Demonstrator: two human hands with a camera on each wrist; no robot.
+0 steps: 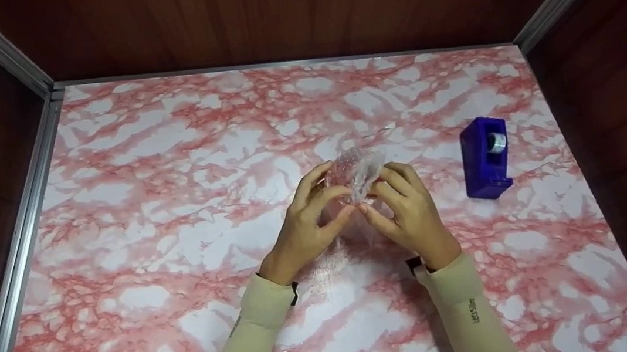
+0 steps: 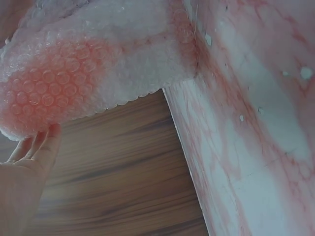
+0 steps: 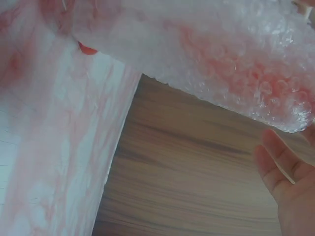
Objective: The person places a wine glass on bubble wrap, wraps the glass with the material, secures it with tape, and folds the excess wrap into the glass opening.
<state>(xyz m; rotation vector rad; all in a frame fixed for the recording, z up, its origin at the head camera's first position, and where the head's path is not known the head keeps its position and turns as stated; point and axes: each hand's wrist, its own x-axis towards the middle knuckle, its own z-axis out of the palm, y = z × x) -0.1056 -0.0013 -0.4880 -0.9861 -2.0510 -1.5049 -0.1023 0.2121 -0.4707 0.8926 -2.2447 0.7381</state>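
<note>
A clear piece of bubble wrap is held up between both hands over the middle of the table, its upper edge crumpled. At its left side the left hand pinches the wrap with thumb and fingers. From the other side the right hand grips it, the two thumbs close together at the near edge. Red shows through the bubble wrap in the left wrist view. In the right wrist view the bubble wrap slants across the top, with the fingers at its lower right edge.
A purple tape dispenser with a roll of clear tape stands to the right of the hands. The table has a red and white marbled top. Dark wood-grain panels in metal frames enclose its back and sides.
</note>
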